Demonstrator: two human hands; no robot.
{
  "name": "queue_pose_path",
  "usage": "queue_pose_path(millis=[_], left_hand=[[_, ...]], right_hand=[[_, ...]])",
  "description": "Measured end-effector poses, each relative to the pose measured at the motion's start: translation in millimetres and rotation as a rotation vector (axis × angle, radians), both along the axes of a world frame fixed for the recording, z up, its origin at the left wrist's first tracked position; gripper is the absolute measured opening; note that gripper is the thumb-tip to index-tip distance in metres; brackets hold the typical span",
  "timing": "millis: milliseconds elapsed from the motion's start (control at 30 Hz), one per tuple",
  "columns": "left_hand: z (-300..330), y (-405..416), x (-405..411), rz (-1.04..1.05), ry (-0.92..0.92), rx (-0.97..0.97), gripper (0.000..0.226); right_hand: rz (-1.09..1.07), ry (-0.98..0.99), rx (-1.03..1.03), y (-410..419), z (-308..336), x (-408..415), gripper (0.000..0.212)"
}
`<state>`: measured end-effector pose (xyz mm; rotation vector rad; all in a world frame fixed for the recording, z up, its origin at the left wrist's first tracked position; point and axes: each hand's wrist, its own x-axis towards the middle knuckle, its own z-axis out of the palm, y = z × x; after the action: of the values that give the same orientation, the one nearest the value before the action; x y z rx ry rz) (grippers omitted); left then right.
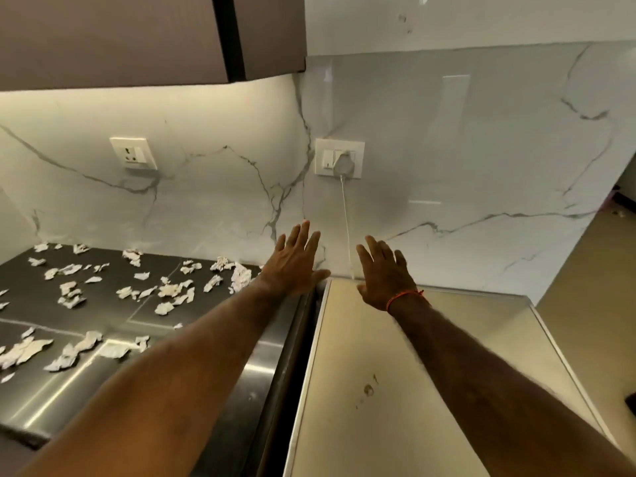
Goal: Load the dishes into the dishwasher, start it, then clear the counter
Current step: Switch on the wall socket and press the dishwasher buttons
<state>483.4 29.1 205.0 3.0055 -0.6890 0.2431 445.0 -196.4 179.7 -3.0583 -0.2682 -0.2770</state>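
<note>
Both hands empty, fingers spread: left hand [292, 266] over the bench [192, 339] edge, right hand [387, 273] above the dishwasher top [395, 373]. No dishes in view; dishwasher door hidden below the frame. Paper scraps [168, 290] lie scattered across the dark bench, uncleared. Risk: a hasty sweep likely pushes scraps into the gap [306, 339] beside the machine. White cord [345, 218] hangs from the socket [340, 162] between the hands; a hand could snag it.
</note>
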Motion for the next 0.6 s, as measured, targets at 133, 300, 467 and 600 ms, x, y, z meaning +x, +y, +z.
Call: queue_pose_path(millis=[133, 300, 467, 600], left_hand=[[35.9, -19.2, 57.5, -0.052, -0.081, 0.027, 0.096], [62.8, -35.0, 125.4, -0.091, -0.161, 0.059, 0.08], [49.9, -39.6, 154.5, -0.123, -0.136, 0.115, 0.052], [46.2, -34.6, 150.4, -0.13, -0.1, 0.149, 0.054]], right_hand=[[-0.029, -0.059, -0.024, -2.5, 29.2, 40.3, 0.088], [-0.068, -0.099, -0.023, -2.1, 44.5, 79.4, 0.086], [-0.085, -0.065, -0.009, -1.4, 30.6, 94.5, 0.085], [-0.108, -0.001, -0.011, -2.3, 16.2, 91.8, 0.086]])
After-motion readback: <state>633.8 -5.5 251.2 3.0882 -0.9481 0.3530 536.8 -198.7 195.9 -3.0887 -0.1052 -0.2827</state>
